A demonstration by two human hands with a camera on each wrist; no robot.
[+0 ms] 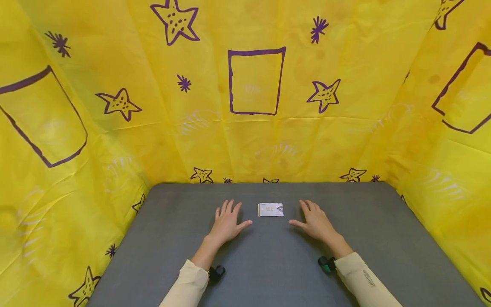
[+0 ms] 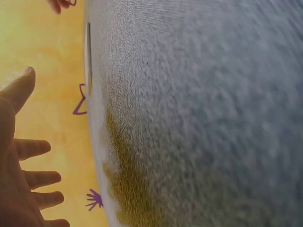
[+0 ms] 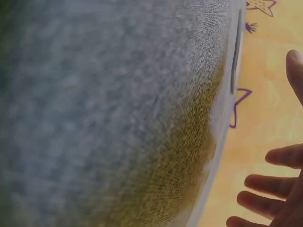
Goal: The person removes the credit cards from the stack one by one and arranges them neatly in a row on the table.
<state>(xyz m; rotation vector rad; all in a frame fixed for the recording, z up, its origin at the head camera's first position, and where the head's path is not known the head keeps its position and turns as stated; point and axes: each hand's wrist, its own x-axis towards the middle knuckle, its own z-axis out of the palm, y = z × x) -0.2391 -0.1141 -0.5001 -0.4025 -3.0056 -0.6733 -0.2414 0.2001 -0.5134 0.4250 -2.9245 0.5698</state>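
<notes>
A white card (image 1: 271, 209) with gold lettering lies flat on the grey table, with a thin yellow edge showing at its left side. It may be a small stack; I cannot tell. My left hand (image 1: 227, 222) is left of the card, fingers spread, apart from it. On the other side my right hand (image 1: 315, 221) is spread the same way, its thumb pointing at the card without touching it. Both wrist views show the card edge-on as a thin dark strip (image 2: 89, 59), beyond the spread fingers. Neither hand holds anything.
The grey table (image 1: 264, 264) reaches back to a yellow cloth wall (image 1: 253, 140) printed with purple stars and outlines. Similar yellow cloth hangs along the left and right sides. A dark wrist camera (image 1: 217, 273) sits under the left wrist, another camera (image 1: 326, 264) by the right.
</notes>
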